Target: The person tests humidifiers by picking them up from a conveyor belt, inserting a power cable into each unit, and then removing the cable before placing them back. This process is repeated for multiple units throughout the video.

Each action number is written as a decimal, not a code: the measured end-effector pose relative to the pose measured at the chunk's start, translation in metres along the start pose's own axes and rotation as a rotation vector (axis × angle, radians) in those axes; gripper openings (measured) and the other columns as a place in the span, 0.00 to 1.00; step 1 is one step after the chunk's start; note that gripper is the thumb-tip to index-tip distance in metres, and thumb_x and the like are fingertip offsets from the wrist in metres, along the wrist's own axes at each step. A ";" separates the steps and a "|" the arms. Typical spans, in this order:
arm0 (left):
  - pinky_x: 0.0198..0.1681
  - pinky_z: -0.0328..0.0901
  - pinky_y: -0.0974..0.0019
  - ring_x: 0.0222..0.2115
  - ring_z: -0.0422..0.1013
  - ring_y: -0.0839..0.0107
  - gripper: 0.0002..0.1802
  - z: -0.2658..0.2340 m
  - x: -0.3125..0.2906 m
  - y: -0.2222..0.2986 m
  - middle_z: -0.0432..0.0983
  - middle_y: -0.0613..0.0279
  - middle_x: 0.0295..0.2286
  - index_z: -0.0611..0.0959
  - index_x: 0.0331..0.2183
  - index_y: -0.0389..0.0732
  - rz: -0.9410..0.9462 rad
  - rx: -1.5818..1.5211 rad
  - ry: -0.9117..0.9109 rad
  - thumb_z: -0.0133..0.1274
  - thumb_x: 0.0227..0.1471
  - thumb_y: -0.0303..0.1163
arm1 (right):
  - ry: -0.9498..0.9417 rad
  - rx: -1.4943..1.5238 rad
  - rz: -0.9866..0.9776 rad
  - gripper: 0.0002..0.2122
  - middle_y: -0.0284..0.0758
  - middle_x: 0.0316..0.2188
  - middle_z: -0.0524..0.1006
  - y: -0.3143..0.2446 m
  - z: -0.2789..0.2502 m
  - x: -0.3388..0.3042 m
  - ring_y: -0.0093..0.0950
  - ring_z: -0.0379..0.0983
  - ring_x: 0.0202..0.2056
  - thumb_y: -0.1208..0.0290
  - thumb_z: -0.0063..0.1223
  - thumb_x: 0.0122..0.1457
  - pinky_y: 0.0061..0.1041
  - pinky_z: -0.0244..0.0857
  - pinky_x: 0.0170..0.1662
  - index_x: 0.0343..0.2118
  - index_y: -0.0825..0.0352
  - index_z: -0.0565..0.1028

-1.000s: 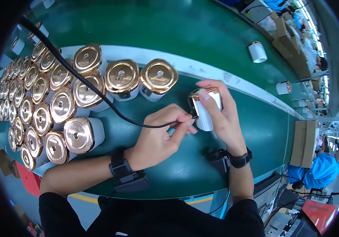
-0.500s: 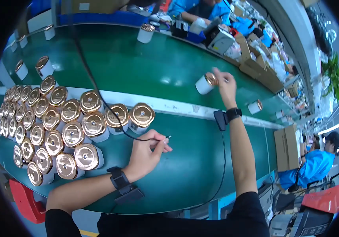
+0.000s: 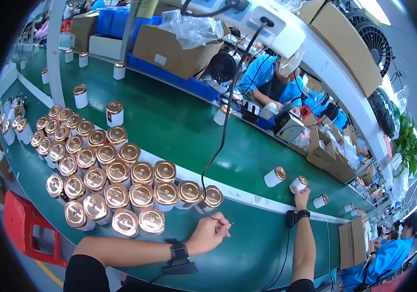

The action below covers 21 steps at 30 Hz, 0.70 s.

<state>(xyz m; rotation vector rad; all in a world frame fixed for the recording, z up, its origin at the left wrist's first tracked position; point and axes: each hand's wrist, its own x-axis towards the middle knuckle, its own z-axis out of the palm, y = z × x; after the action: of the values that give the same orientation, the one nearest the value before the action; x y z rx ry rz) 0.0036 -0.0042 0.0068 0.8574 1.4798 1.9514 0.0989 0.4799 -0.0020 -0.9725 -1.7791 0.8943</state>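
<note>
Stretching across the view, the green bench is split by a pale divider strip, with gold-topped white canisters massed on the left of its near side. The person's right arm extends over the strip, and the right hand is now at a single canister between two others on the far side; its fingers meet that canister's near side, though whether they grip or release cannot be told. The left hand stays over the near side, fingertips pinching the black cable close to its thin plug tip, which touches no canister. With plug and canister well apart, the work seems to be between two pieces. A second ago both hands met over the near side, the right holding a canister at the plug; half a second ago the right hand was a blur beside a far-side canister.
</note>
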 end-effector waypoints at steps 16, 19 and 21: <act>0.29 0.69 0.73 0.28 0.76 0.76 0.04 -0.003 -0.003 -0.003 0.74 0.61 0.25 0.74 0.32 0.34 -0.070 -0.018 -0.036 0.53 0.57 0.22 | -0.265 0.035 -0.642 0.32 0.45 0.57 0.65 -0.241 0.247 -0.058 0.37 0.62 0.58 0.56 0.61 0.56 0.33 0.52 0.62 0.57 0.72 0.64; 0.29 0.69 0.72 0.27 0.75 0.76 0.04 0.003 0.000 -0.006 0.74 0.60 0.26 0.74 0.32 0.34 -0.054 -0.006 -0.043 0.53 0.57 0.22 | -0.345 -0.092 -0.419 0.38 0.47 0.59 0.64 -0.195 0.348 -0.019 0.36 0.61 0.59 0.56 0.63 0.54 0.32 0.54 0.61 0.60 0.75 0.59; 0.28 0.69 0.72 0.27 0.75 0.76 0.03 0.005 -0.002 -0.006 0.74 0.59 0.27 0.74 0.32 0.34 -0.064 -0.036 -0.037 0.53 0.56 0.22 | -0.505 0.086 -0.297 0.37 0.46 0.56 0.67 -0.168 0.370 -0.010 0.36 0.65 0.56 0.55 0.61 0.55 0.30 0.56 0.60 0.60 0.74 0.59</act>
<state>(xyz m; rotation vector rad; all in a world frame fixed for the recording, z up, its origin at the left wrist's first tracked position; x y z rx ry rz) 0.0090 -0.0014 0.0017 0.8164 1.4297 1.8999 -0.2814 0.3365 0.0142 -0.4262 -2.2112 1.0737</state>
